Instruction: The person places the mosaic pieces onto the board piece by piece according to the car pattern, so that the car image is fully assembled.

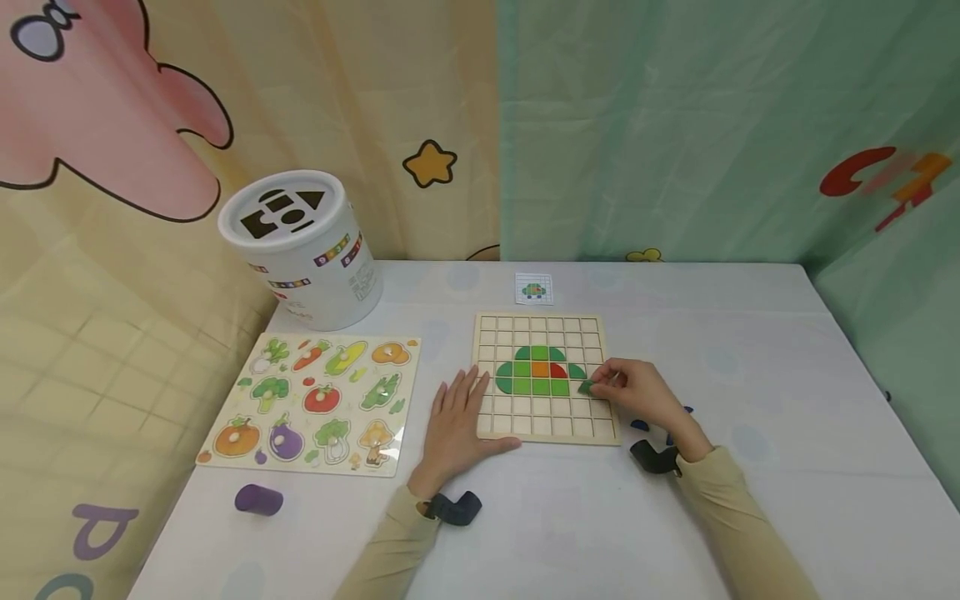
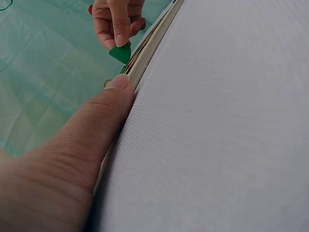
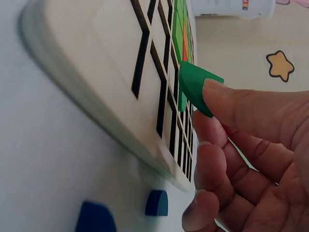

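A wooden grid board [image 1: 542, 427] lies on the table, with green, orange and red pieces set in its middle cells as a car-like shape. At the board's right side, my right hand [image 1: 637, 392] pinches a dark green quarter-round piece [image 3: 195, 86] between thumb and fingertips, just over the cells. My left hand [image 1: 457, 429] lies with spread, straight fingers on the board's left edge; its thumb touches the near edge, as the left wrist view shows. Dark blue pieces [image 3: 157, 203] lie on the table beside the board, partly hidden by the right hand in the head view.
Behind the board lies a small picture card [image 1: 534, 289]. To the left are a vegetable puzzle board [image 1: 300, 404] and a purple cylinder [image 1: 258, 500]. A white bucket [image 1: 307, 275] with shaped holes in its lid stands at the back left, near the curtain.
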Demonstrator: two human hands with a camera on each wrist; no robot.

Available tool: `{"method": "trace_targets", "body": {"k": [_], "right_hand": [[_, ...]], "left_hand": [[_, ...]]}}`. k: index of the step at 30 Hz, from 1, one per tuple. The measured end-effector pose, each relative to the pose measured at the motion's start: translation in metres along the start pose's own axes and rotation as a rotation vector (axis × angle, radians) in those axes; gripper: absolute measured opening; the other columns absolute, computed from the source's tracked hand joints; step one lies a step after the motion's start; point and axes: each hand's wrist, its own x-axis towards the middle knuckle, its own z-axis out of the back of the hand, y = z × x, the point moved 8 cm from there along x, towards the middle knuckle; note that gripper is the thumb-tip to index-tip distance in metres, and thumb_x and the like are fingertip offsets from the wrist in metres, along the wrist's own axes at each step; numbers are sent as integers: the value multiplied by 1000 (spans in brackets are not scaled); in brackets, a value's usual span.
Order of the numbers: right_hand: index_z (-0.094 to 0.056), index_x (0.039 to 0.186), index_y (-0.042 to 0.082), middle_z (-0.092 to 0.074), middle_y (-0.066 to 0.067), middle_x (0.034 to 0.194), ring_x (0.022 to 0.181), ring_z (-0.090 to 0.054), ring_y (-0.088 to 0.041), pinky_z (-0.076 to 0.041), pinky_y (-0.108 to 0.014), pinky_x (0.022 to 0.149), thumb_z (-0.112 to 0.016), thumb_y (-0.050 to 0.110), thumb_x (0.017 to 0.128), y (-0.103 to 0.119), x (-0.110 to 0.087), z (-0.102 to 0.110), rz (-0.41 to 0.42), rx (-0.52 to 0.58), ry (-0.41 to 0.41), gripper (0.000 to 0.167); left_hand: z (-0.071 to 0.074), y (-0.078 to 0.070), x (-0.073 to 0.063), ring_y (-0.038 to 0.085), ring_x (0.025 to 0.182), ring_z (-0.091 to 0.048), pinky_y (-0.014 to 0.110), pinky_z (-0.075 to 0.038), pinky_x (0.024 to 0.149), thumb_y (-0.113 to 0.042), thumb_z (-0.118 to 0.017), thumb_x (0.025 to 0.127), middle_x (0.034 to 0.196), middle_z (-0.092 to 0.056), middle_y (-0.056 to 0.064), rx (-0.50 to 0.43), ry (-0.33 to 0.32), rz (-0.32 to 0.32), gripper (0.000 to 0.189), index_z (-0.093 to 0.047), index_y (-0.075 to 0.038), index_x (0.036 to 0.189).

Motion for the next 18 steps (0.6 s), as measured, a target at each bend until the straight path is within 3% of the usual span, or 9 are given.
{"method": "trace_targets", "body": {"k": [18], "right_hand": [[-71, 82, 4, -62, 2, 74, 62, -50, -15, -42, -31, 56, -70, 11, 86, 8, 20, -14, -8, -64, 19, 8]], "left_hand": [[2, 0, 0, 26, 143, -10, 46, -6, 113, -78, -59, 69, 155, -20, 8, 8, -23, -15, 111, -27, -10, 150]]}}
